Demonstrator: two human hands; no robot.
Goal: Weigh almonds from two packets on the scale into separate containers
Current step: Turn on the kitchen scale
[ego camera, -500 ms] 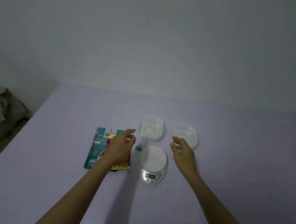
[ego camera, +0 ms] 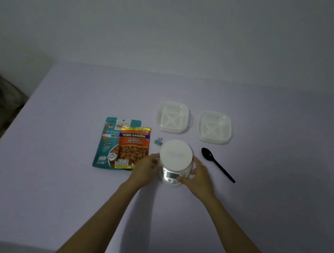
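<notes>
Both hands down from near containers, now at scale (ego camera: 176, 154). Left hand (ego camera: 145, 169) cups scale's left side, fingers curved against body. Right hand (ego camera: 199, 178) holds right side, thumb across front beside display, fingers curled round base. Scale sits mid-table (ego camera: 74, 178). Orange packet (ego camera: 133, 147) just left of it, overlapping teal packet (ego camera: 107, 140) (both flat, face up). Left container (ego camera: 173, 116) and right container (ego camera: 214, 126) beyond scale, side by side, apart. Black spoon (ego camera: 216, 163) right of scale; binder clip (ego camera: 158, 141) between orange packet and scale.
</notes>
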